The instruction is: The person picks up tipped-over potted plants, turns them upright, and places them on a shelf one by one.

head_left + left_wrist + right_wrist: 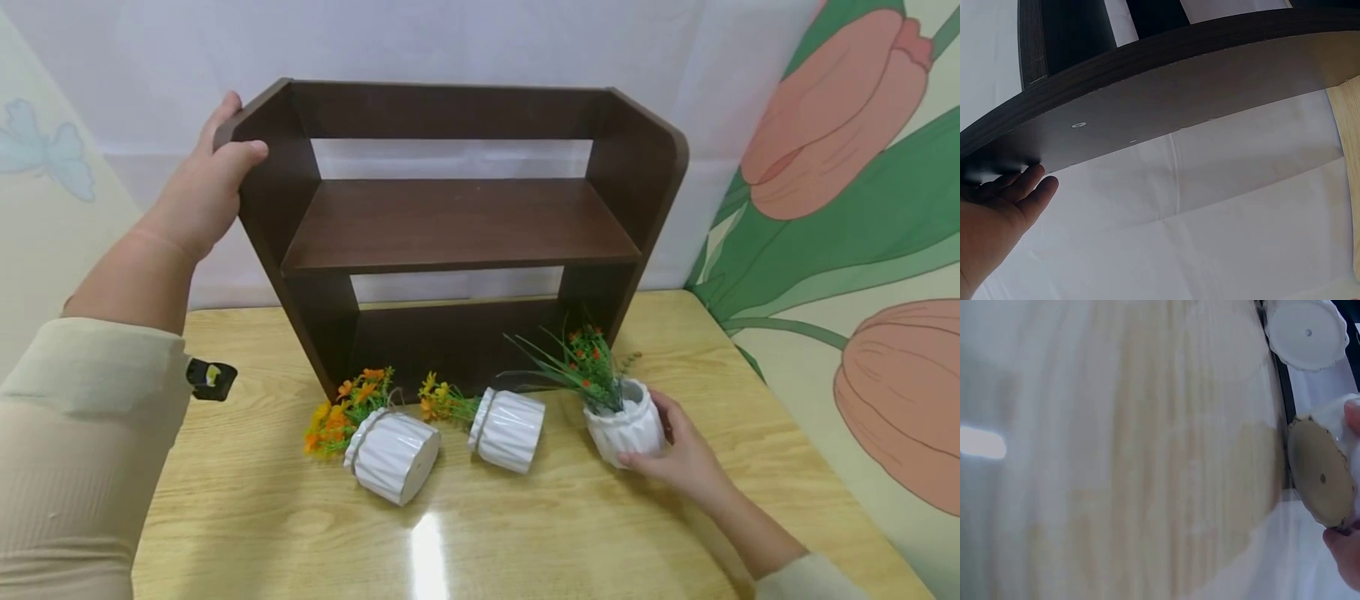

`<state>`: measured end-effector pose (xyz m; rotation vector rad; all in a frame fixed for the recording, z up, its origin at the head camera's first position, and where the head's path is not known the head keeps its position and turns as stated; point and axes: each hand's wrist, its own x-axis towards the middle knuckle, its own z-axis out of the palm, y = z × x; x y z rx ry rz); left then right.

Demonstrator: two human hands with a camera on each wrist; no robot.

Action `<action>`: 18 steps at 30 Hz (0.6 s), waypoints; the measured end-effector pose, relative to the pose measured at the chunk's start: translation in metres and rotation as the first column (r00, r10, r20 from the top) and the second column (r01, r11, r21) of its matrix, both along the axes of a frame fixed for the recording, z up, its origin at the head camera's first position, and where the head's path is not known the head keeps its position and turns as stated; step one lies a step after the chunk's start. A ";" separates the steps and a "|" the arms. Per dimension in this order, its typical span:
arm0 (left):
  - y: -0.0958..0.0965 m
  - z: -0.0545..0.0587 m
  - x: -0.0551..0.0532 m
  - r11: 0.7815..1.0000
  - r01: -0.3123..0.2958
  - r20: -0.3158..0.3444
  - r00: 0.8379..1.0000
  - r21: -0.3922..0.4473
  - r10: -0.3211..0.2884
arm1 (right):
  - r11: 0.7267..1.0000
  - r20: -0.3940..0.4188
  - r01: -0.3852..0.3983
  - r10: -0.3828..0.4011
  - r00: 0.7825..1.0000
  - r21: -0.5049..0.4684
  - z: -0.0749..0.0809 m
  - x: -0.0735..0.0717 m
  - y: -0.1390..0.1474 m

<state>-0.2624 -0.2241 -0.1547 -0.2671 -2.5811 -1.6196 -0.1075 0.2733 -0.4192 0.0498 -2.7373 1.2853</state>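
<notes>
A person stands before a dark brown two-tier bookshelf point(461, 221) on a wood-grain worktop point(300, 533). The left hand point(210, 183) grips the top of the bookshelf's left side panel, thumb inside and fingers outside. In front of the bookshelf's right end, the right hand point(686, 450) grasps a white flowerpot point(618, 437) between thumb and fingers; the right wrist view shows its tilted underside. To do this well, the left hand would best press only enough to steady the panel, while the right hand spreads its hold across opposite sides of the smooth pot and carries it near upright, so that the loose-looking plant does not tip out or its leaves catch on the bookshelf. The pot looks like glazed ceramic, with slanting facets and a scalloped rim; it holds artificial-looking grass with red blooms point(588, 362). Two matching pots lie on their sides: the orange-flowered pot point(393, 454) before the bookshelf's left end, and the yellow-flowered pot point(513, 429) before its middle. The bookshelf's boards look like wood-grain laminate, its side panels rounded at the upper front corners.
</notes>
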 end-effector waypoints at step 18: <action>0.001 -0.001 -0.003 0.999 0.019 0.008 1.000 0.030 -0.019 | 0.996 -0.012 0.010 -0.011 1.000 -0.092 -0.012 -0.002 -0.010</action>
